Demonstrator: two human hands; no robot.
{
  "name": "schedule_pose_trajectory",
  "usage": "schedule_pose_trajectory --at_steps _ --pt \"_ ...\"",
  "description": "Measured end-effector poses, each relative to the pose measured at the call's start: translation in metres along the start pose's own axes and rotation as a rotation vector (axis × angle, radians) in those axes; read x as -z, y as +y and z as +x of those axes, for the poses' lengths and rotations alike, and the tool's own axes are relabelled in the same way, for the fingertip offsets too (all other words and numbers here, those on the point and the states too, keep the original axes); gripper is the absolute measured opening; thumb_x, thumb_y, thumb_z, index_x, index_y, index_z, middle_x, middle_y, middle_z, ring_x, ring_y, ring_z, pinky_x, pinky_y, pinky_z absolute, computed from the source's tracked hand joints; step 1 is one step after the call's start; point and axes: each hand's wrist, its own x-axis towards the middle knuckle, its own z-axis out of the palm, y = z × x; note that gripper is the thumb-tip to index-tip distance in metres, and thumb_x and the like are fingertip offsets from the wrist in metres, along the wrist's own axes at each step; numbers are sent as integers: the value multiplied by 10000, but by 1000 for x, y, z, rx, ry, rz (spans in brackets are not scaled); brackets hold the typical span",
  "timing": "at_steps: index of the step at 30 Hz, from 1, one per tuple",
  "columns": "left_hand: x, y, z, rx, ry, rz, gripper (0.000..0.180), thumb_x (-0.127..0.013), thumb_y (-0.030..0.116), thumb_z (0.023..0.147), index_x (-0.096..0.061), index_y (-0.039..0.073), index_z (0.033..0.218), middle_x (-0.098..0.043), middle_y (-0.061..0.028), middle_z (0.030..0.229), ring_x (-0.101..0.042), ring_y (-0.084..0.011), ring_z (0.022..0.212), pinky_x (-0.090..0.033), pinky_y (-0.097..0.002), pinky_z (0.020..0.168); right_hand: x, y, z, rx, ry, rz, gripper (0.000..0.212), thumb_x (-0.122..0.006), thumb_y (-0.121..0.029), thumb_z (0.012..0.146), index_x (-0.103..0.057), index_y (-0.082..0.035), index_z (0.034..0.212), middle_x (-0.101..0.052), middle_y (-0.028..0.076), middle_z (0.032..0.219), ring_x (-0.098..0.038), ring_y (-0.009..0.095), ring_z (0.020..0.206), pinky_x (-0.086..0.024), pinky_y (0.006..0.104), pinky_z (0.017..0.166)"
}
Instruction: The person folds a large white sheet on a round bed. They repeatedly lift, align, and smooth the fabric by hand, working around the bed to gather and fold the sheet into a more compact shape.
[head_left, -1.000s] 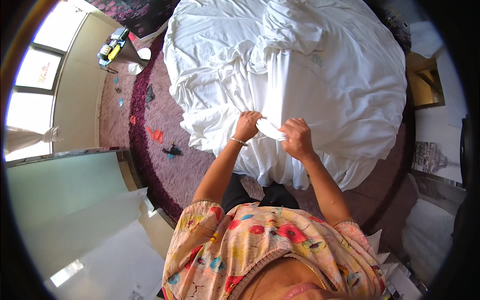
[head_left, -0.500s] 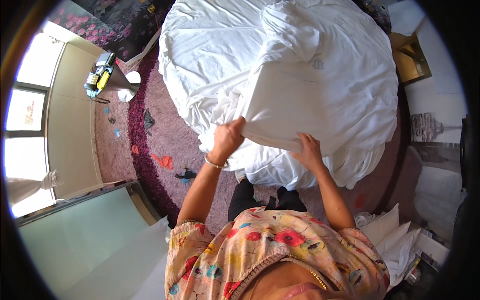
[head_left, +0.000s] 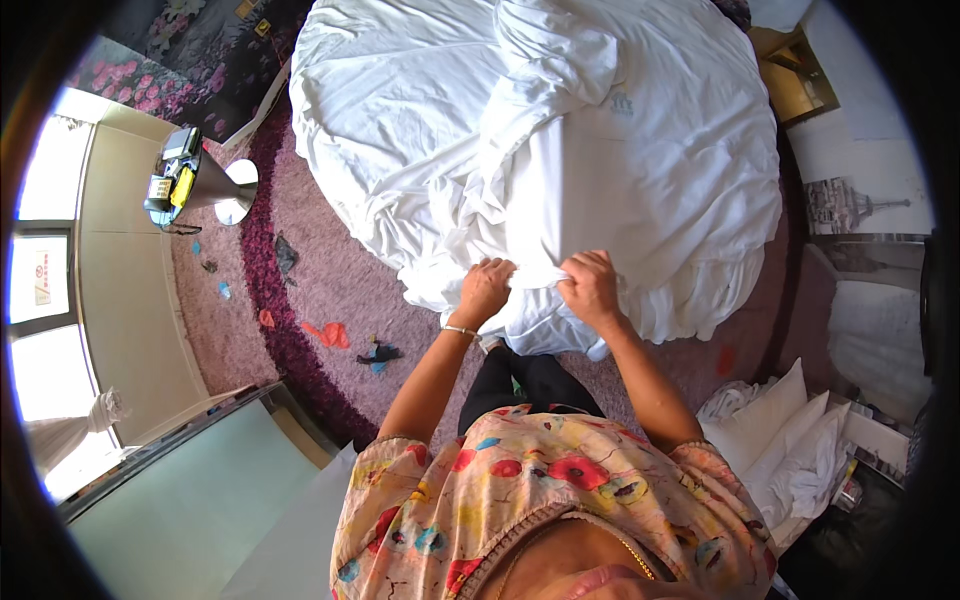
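A white sheet (head_left: 600,190), creased and bunched in the middle, lies over a round bed draped in white bedding (head_left: 380,90). At the bed's near edge my left hand (head_left: 485,290) is closed around the sheet's gathered edge. My right hand (head_left: 590,288) grips the same edge a short way to the right, with a short span of fabric drawn between both fists. Part of the cloth falls toward my feet below them. A thick twisted fold (head_left: 555,60) runs away from me up the bed. What lies under the sheet is hidden.
A small round-based table (head_left: 205,180) with devices on it stands at the left. Orange scraps (head_left: 328,334) and a dark scrap (head_left: 378,354) lie on the pink carpet (head_left: 330,250). White pillows (head_left: 780,430) are piled at the lower right. A glass-topped surface (head_left: 200,480) fills the lower left.
My hands have drawn closer together, the right one moving left. The raised, stretched sheet panel has dropped and gathered into folds between them. The view has shifted slightly.
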Motion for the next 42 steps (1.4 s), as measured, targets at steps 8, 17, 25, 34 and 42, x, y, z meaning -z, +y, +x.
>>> schedule_pose_trajectory --at_steps 8,17,25,34,42 --pt "-26 -63 1 -25 87 10 109 -562 50 726 -581 79 829 -622 -114 781 -578 -324 869 -430 -430 793 46 19 -13 -20 85 -4 63 -534 -21 640 -486 -59 629 -502 81 614 -533 291 635 -395 384 683" --pt "88 26 -39 102 78 156 196 -647 60 728 -600 80 918 -649 -143 703 -658 -330 671 -519 -420 597 -11 68 -74 -232 -466 -70 386 -683 -172 669 -605 -58 1029 -614 117 1041 -577 265 1001 -355 427 889" --pt "23 61 -47 129 -52 72 162 -604 150 803 -612 91 954 -663 -153 767 -655 -345 712 -522 -428 606 -68 1 -45 147 -377 118 414 -696 -137 684 -590 -64 1077 -601 125 1032 -562 278 1006 -376 416 911" --pt "27 -3 -35 323 -350 -1021 399 -640 83 837 -528 42 1218 -646 -45 993 -593 -128 883 -488 -281 779 -44 10 -22 131 -254 203 90 -606 -92 691 -658 -90 765 -600 53 707 -581 251 746 -421 381 720" --pt "-50 -142 24 652 99 115 676 -739 308 752 -442 56 1305 -478 -211 1253 -463 -357 1170 -389 -472 964 -56 6 -50 42 -311 118 139 -573 -25 635 -656 -79 733 -594 50 732 -565 255 784 -415 376 733"
